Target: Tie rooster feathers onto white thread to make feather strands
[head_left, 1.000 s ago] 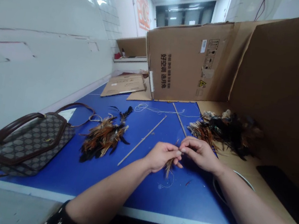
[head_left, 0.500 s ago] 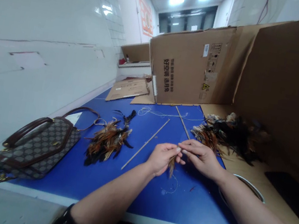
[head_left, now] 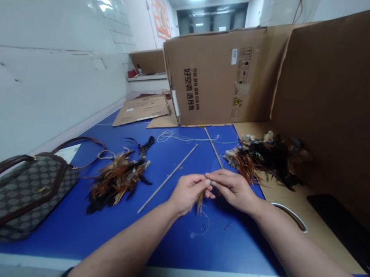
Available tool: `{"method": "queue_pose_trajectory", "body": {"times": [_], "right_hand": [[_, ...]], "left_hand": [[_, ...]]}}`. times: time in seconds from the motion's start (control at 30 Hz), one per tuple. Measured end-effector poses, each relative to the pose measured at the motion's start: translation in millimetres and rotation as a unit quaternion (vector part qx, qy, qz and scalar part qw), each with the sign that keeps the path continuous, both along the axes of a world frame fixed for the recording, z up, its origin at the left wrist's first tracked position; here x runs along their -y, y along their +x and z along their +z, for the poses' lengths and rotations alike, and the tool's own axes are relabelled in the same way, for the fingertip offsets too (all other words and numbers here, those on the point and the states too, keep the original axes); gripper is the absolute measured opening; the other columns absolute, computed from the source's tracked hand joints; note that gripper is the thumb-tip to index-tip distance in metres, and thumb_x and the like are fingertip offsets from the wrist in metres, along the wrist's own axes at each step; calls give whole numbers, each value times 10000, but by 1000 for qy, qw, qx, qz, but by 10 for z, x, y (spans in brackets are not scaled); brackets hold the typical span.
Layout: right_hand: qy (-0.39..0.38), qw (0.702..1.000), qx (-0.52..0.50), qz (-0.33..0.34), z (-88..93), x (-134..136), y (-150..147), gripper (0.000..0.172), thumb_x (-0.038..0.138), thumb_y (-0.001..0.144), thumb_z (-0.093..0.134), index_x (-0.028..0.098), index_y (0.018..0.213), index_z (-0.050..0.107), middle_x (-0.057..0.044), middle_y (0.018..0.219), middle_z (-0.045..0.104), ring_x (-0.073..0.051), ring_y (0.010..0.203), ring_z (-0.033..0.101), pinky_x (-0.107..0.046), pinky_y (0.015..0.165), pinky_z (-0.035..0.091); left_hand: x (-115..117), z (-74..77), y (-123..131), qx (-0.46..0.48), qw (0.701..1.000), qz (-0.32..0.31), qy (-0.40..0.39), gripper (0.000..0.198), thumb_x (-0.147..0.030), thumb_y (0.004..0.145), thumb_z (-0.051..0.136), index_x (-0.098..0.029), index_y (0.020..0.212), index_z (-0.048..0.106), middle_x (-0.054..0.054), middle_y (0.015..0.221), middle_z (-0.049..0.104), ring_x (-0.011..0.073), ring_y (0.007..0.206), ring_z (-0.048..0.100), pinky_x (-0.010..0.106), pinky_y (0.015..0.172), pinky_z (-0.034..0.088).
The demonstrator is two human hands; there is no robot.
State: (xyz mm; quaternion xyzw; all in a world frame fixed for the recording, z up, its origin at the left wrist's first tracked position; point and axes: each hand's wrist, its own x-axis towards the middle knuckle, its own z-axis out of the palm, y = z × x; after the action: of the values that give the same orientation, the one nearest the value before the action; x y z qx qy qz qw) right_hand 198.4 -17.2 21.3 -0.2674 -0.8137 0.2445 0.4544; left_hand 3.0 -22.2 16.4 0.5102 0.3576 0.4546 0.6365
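Over the blue tabletop my left hand is closed, thumb against fingers, on brown feathers whose tips hang below it. My right hand pinches at the same spot, its fingertips touching those of the left; what lies between them is too small to make out. A pile of brown and black feathers lies left of my hands. Behind my right hand is a larger heap of feathers. Two thin sticks lie beyond my hands, one stick to the left and another stick farther back.
A patterned handbag stands at the left edge of the blue table. Loose white string lies toward the back. Tall cardboard walls off the far and right sides. A black flat object and a pale ring lie at right.
The view has turned slightly right, so everything sits farther left in it. Both hands keep their fingertips together at the feathers, with only slight finger movement.
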Motion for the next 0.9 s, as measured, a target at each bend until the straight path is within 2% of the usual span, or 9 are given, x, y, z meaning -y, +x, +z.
{"method": "queue_pose_trajectory", "body": {"times": [0.13, 0.23, 0.33, 0.47, 0.6, 0.67, 0.73, 0.8, 0.9], "right_hand": [[-17, 998, -2, -59, 29, -23, 39, 389, 323, 1026, 555, 287, 1400, 659, -95, 1255, 725, -217, 1075, 696, -410, 988, 574], [-25, 995, 12, -96, 54, -37, 77, 305, 350, 1006, 591, 258, 1244, 757, -96, 1148, 761, -224, 990, 712, -401, 942, 584], [-46, 993, 94, -62, 71, -5, 56, 217, 358, 981, 630, 237, 986, 809, -77, 926, 768, -217, 877, 709, -363, 846, 579], [-85, 968, 236, -19, 86, 141, -100, 168, 353, 947, 669, 246, 888, 785, -53, 875, 734, -188, 768, 682, -312, 745, 541], [-69, 944, 319, -49, 42, 298, -317, 94, 326, 854, 755, 238, 878, 777, -62, 886, 725, -188, 715, 666, -295, 673, 493], [-67, 932, 350, -67, -9, 332, -396, 59, 229, 856, 697, 225, 838, 754, -63, 885, 723, -178, 685, 654, -286, 646, 467], [-67, 925, 366, -73, -60, 327, -429, 122, 163, 860, 618, 209, 807, 717, -65, 871, 716, -167, 659, 638, -279, 630, 449], [-65, 929, 357, -68, -89, 287, -413, 124, 158, 862, 580, 200, 813, 685, -68, 854, 705, -165, 660, 627, -276, 638, 448], [-73, 953, 287, -60, -74, 198, -330, 71, 189, 868, 571, 197, 848, 638, -64, 839, 683, -172, 703, 619, -279, 680, 470]], "left_hand": [[-94, 37, -56, 18, 997, 63, 29, 334, -425, 798, 810, -112, 893, 741, 30, 705, 675, 132, 589, 656, 314, 701, 576], [-228, 103, -150, 54, 983, 166, 52, 367, -429, 769, 829, -122, 950, 742, 28, 769, 686, 110, 586, 636, 298, 670, 568], [-382, 156, -267, 102, 961, 251, 61, 348, -412, 752, 835, -128, 925, 731, 13, 767, 674, 82, 562, 595, 262, 617, 530], [-507, 176, -369, 133, 942, 301, 65, 340, -406, 750, 830, -131, 920, 726, 3, 755, 663, 63, 539, 544, 226, 549, 455], [-488, 175, -367, 133, 950, 279, 49, 366, -425, 758, 823, -132, 958, 735, 14, 770, 667, 62, 553, 539, 196, 495, 366], [-451, 179, -351, 122, 959, 252, 52, 361, -426, 764, 816, -129, 955, 741, 23, 777, 672, 61, 554, 537, 193, 485, 342], [-413, 183, -338, 93, 973, 204, 49, 355, -426, 766, 812, -122, 938, 748, 38, 775, 683, 62, 542, 531, 195, 474, 321], [-378, 182, -330, 46, 987, 149, 42, 351, -433, 774, 800, -112, 909, 753, 61, 767, 698, 67, 529, 526, 197, 463, 304], [-324, 162, -314, -26, 997, 73, 30, 362, -460, 798, 769, -106, 868, 752, 59, 674, 681, 65, 472, 481, 200, 440, 275]]}}
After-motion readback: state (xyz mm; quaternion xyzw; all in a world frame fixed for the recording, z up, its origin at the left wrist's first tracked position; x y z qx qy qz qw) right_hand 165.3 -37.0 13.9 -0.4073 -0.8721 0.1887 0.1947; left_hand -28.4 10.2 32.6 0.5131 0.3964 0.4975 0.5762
